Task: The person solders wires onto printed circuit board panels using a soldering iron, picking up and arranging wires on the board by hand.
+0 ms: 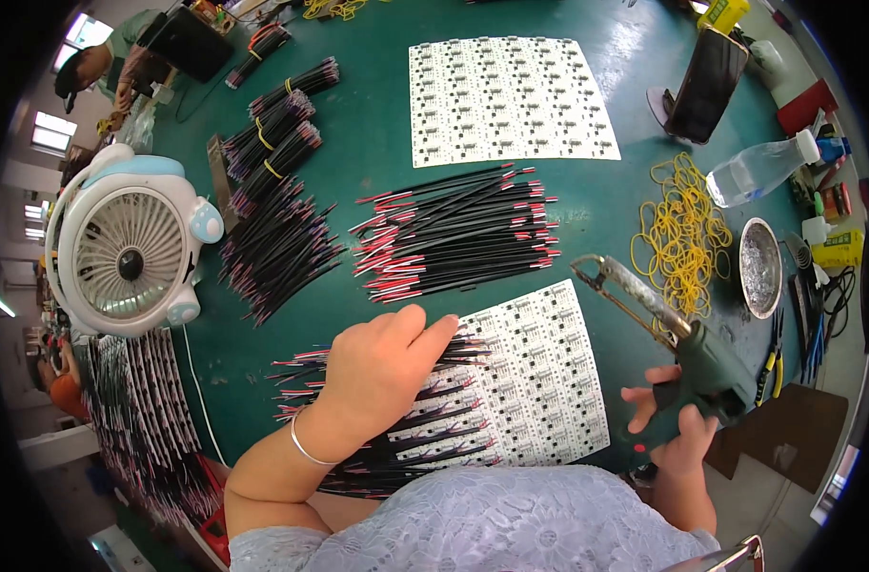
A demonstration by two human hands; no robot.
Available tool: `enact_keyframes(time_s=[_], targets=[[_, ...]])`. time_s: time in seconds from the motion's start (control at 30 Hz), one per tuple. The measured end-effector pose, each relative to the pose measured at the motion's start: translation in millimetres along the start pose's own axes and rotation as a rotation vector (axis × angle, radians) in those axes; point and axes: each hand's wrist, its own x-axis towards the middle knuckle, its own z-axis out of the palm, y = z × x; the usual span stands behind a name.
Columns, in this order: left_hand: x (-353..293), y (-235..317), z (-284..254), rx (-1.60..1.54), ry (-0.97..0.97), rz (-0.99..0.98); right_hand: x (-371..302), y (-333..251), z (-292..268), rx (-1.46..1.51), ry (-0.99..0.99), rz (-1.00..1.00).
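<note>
My left hand [382, 357] is closed in a pinch over the left part of the nearer white circuit-board panel [549, 381]. Its fingertips are at the end of a black wire, partly hidden by the hand. Many black wires [444, 443] with stripped coloured ends lie in rows across that panel's left side, reaching out past its edge. In my right hand [684, 446] is a green soldering gun [716, 372], gripped by its handle. The gun's metal barrel and thin feed tube point up and left, its tip above the mat, apart from the panel.
Loose black wires [454, 234] with red and white ends lie beyond the panel. Bundled wires [272, 143] and a fan [125, 262] stand left. A second panel [511, 100] lies far. Yellow rubber bands [687, 238], a metal bowl [760, 267] and a bottle [758, 172] are right.
</note>
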Motion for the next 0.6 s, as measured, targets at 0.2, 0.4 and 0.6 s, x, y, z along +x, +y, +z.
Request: enact_keyframes(time_s=[0.2,0.4,0.6], targets=[[-5.3,-12.1,27.4,-0.048,0.126,0.092,-10.5,2.7,26.4,0.015,0.13,0.123],[-3.7,-15.4,28.7,-0.111,0.143,0.135,-7.9,2.5,36.0,-0.695,-0.17,0.018],[-3.1,-15.5,31.4,-0.119,0.135,0.118,6.2,5.3,48.4,-0.852,-0.257,-0.034]])
